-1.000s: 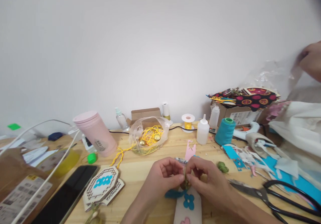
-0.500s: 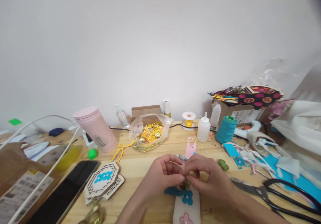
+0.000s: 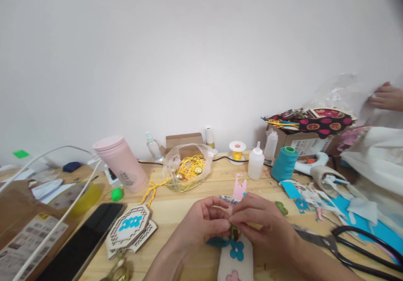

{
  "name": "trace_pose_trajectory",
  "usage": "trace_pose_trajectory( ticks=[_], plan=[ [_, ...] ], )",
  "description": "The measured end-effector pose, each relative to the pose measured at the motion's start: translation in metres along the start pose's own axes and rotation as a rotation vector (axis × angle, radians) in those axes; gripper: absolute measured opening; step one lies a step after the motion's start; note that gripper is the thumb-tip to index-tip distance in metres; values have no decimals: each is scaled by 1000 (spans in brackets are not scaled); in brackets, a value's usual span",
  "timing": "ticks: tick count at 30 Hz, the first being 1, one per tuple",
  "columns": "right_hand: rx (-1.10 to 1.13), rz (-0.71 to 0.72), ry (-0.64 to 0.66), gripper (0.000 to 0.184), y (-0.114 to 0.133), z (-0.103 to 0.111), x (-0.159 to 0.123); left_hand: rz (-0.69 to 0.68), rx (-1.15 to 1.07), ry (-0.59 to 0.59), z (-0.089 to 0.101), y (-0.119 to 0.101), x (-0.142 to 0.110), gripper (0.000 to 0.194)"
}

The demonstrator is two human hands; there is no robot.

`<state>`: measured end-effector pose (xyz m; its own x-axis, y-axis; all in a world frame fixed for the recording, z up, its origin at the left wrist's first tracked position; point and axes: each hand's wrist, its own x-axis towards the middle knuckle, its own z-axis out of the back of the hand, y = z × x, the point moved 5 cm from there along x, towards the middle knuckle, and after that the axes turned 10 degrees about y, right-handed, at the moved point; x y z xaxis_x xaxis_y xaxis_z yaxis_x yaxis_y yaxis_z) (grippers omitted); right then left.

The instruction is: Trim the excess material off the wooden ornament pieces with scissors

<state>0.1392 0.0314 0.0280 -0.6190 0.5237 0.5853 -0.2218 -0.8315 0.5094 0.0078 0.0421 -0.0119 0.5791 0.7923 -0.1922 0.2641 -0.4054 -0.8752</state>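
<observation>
The left hand and right hand meet, fingertips pinched on a small olive-gold ornament at the top of a flat white fabric piece with blue and pink flowers; black-handled metal scissors lie to the right.

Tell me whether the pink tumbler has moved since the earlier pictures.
No. Against the table, the pink tumbler stands in the same spot, beside the green cap; only the view shifts slightly.
</observation>
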Motion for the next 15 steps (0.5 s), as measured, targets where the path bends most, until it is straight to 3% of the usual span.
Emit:
trace_pose_trajectory(
  ticks=[7,15],
  plan=[
    [6,-33,-24,18,-2,0,1,-46,13,-11,3,2,0,27],
    [201,-340,13,15,-11,-7,0,-92,53,-55,6,1,2,22]
  ],
)
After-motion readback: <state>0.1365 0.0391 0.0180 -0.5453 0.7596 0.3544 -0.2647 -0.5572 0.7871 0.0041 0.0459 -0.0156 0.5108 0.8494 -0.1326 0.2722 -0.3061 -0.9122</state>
